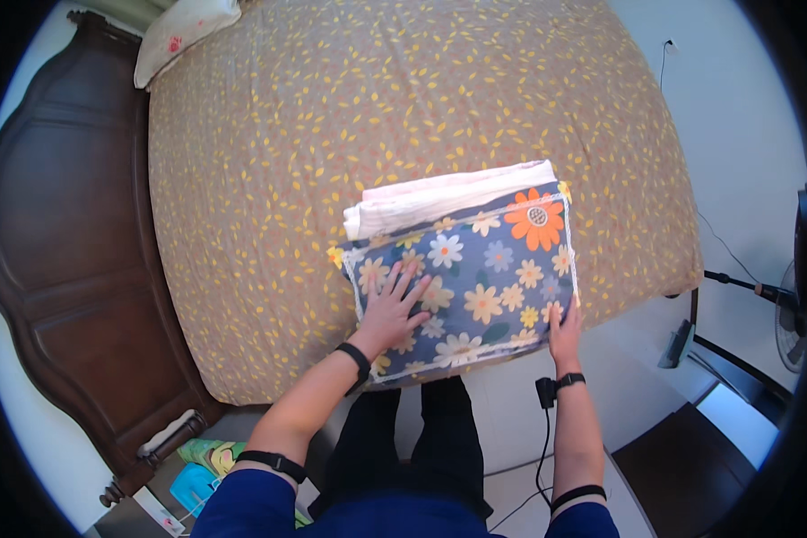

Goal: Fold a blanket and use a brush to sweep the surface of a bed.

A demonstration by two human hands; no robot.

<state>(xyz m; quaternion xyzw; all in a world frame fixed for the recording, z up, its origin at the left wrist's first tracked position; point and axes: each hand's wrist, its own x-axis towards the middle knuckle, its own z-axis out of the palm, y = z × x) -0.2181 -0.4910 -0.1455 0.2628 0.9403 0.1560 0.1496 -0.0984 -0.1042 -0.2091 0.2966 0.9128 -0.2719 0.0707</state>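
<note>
2 hands — left hand (394,309) flat, right hand (565,334) pinching the folded floral blanket (475,278) — on the leaf-print bed (269,179).

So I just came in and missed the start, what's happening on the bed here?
A person stands at the edge of the bed with a folded floral quilt lying on the mustard leaf-print cover. The left hand lies flat, fingers spread, on the quilt's top. The right hand grips its near right corner. The quilt's pale lining shows in layers at the far side. A pillow sits by the dark wooden headboard.
</note>
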